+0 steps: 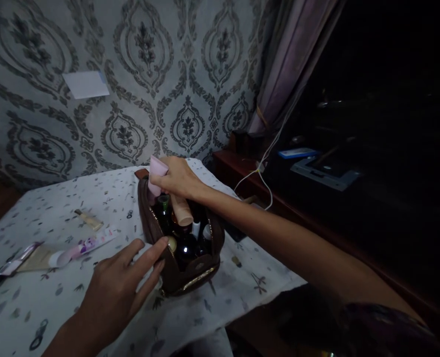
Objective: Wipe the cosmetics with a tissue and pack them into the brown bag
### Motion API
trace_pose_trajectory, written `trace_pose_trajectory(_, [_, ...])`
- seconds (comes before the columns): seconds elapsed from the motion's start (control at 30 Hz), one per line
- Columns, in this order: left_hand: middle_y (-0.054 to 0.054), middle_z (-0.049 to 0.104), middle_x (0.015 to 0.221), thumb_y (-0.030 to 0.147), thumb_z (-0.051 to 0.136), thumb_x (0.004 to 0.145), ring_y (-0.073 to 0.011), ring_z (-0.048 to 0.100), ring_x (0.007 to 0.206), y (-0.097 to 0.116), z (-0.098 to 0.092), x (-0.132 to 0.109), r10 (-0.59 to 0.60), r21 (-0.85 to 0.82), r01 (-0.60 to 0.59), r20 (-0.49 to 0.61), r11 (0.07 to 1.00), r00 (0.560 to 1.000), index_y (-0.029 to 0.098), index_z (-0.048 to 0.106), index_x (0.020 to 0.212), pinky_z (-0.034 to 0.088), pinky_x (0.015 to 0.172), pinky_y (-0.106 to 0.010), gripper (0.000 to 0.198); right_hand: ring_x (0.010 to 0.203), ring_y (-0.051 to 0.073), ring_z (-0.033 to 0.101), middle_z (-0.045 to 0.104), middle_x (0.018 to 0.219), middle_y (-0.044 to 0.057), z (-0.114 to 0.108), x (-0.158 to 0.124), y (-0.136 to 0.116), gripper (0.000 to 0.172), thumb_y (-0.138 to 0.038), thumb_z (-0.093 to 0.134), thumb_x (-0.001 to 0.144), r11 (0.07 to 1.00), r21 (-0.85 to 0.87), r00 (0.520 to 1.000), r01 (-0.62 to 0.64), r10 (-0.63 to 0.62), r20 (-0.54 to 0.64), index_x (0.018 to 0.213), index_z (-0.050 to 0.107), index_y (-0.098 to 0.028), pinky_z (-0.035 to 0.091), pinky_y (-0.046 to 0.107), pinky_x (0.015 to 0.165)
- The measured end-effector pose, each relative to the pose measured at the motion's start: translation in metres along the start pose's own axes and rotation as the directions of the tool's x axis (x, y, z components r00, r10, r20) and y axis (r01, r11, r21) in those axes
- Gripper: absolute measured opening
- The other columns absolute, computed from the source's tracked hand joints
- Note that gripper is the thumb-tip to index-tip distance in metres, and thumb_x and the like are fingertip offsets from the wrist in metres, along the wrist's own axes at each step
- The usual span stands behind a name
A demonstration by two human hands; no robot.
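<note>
A brown zippered toiletry bag [151, 225] stands unzipped on the table, packed with bottles and tubes. At its far end my right hand [178, 176] grips a pink squeeze tube [156, 178], whose lower part is inside the bag. Beside that tube a beige tube [182, 210] leans among the contents, along with a dark green bottle [163, 206] and a dark round-topped bottle [186, 250]. My left hand [121, 282] has its fingers spread, with the fingertips at the bag's near left rim by a pale round cap [172, 244].
On the patterned tablecloth [111, 196] at left lie a small yellowish tube [89, 219], a pink and purple tube [89, 244] and a beige tube with a shiny end [35, 259]. White cables [270, 163] hang at right beside a dark red surface. Patterned wallpaper rises behind.
</note>
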State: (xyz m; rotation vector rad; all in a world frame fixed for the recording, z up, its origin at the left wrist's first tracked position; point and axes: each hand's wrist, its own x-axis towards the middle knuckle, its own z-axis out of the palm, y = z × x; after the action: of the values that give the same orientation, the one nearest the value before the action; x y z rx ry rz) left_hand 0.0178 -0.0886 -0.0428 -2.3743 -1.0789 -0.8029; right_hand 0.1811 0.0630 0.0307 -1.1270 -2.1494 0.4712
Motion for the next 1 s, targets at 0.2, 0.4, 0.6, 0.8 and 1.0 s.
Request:
trace_pose_trajectory(0.2, [-0.005, 0.066, 0.089, 0.029, 0.036, 0.105, -0.0157, 0.071, 0.069, -0.001, -0.001, 0.002, 0.014, 0.012, -0.015, 0.027, 1.0, 1.0, 0.021, 0.055, 0.128, 0.052, 0.053, -0.023, 0.031, 0.081, 0.019, 0.063, 0.072, 0.088, 0.004, 0.013, 0.011, 0.008, 0.018, -0.024, 0.062, 0.079, 0.981, -0.189, 0.993, -0.038, 0.058, 0.1, 0.093, 0.072, -0.016, 0.043, 0.026, 0.068])
trace_pose_trajectory(0.4, [-0.004, 0.064, 0.087, 0.029, 0.038, 0.104, -0.0158, 0.069, 0.068, 0.001, 0.0, 0.001, -0.012, -0.015, 0.013, 0.024, 1.0, 1.0, 0.021, 0.056, 0.129, 0.051, 0.052, -0.023, 0.031, 0.077, 0.015, 0.065, 0.072, 0.08, 0.0, 0.015, 0.019, 0.016, 0.025, -0.012, 0.06, 0.078, 0.984, -0.166, 0.983, -0.059, 0.087, 0.163, 0.098, 0.075, -0.019, 0.043, 0.022, 0.068])
trace_pose_trajectory(0.6, [-0.005, 0.065, 0.089, 0.032, 0.039, 0.103, -0.0167, 0.069, 0.072, 0.001, 0.001, -0.002, -0.045, -0.038, 0.046, 0.034, 0.998, 0.998, 0.023, 0.057, 0.131, 0.052, 0.054, -0.023, 0.034, 0.073, 0.013, 0.066, 0.071, 0.073, 0.0, 0.011, 0.017, 0.013, 0.02, -0.015, 0.06, 0.084, 0.99, -0.131, 0.979, -0.054, 0.078, 0.189, 0.095, 0.077, -0.017, 0.045, 0.022, 0.071])
trace_pose_trajectory(0.8, [-0.004, 0.064, 0.086, 0.029, 0.04, 0.103, -0.0159, 0.068, 0.069, 0.002, -0.001, 0.0, -0.026, -0.055, 0.028, 0.047, 0.998, 0.999, 0.019, 0.058, 0.129, 0.052, 0.053, -0.023, 0.033, 0.059, 0.013, 0.064, 0.069, 0.065, 0.0, 0.015, 0.024, 0.014, 0.016, -0.018, 0.066, 0.081, 0.985, -0.135, 0.965, -0.108, 0.137, 0.223, 0.093, 0.075, -0.017, 0.047, 0.023, 0.064])
trace_pose_trajectory(1.0, [-0.004, 0.063, 0.087, 0.029, 0.035, 0.105, -0.0156, 0.068, 0.069, 0.002, 0.0, 0.002, -0.011, -0.017, 0.013, 0.062, 1.0, 0.998, 0.018, 0.054, 0.129, 0.052, 0.052, -0.024, 0.033, 0.06, 0.015, 0.064, 0.061, 0.052, 0.0, 0.02, 0.029, 0.012, 0.011, -0.011, 0.064, 0.073, 0.979, -0.159, 0.966, -0.126, 0.158, 0.206, 0.074, 0.073, -0.017, 0.045, 0.024, 0.058])
